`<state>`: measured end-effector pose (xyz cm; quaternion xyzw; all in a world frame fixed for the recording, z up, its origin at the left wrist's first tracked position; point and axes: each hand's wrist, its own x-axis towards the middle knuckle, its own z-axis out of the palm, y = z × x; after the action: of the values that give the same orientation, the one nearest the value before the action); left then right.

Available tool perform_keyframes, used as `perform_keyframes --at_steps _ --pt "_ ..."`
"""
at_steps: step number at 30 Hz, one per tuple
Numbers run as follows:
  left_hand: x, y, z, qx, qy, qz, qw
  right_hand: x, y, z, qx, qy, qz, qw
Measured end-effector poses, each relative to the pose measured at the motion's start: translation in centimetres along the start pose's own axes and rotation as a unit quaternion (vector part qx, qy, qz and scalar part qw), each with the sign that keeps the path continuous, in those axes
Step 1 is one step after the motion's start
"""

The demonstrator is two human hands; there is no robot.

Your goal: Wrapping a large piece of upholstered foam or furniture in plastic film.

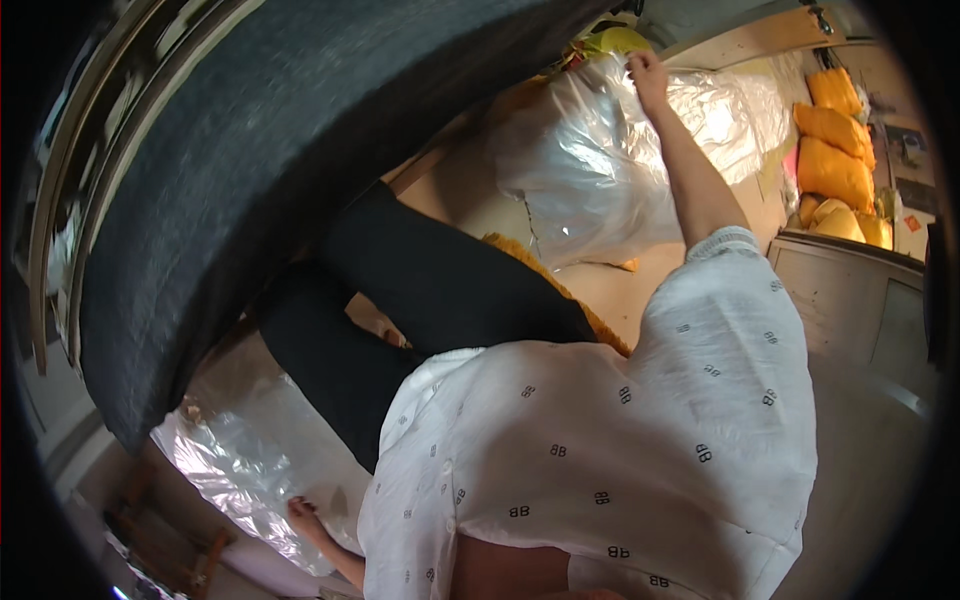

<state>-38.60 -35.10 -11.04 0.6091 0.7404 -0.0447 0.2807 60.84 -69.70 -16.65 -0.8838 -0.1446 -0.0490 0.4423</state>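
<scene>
My right hand point(648, 84) reaches far out at the upper right, fingers closed at the upper edge of a large clear plastic sheet or bag point(610, 150). The shiny plastic hangs in folds below and beside that hand. Low on the left, my left hand point(301, 516) has its fingers curled in front of more clear plastic point(250, 460). It is small in the view, so what its fingers pinch, if anything, cannot be made out. My legs in black trousers point(450, 270) lie between the two spreads of plastic.
A dark grey cloth-covered surface point(280, 130) overhangs my knees. A fluffy yellow-brown seat cover point(600, 325) shows under my thigh. Several stuffed orange bags point(835, 170) are stacked at the right, above a pale cabinet point(850, 290). A yellow-green item point(618, 40) lies beyond my right hand.
</scene>
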Motion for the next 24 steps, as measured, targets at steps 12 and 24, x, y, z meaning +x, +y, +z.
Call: perform_keyframes --at_steps 12,24 --pt "0.6 42.7 -2.9 -0.122 0.323 0.439 0.830 -6.6 7.4 11.0 -0.038 -0.084 0.421 0.902" --pt "1.1 63.1 3.9 -0.138 0.055 0.574 0.806 -17.7 7.6 -0.2 0.247 0.000 0.337 0.908"
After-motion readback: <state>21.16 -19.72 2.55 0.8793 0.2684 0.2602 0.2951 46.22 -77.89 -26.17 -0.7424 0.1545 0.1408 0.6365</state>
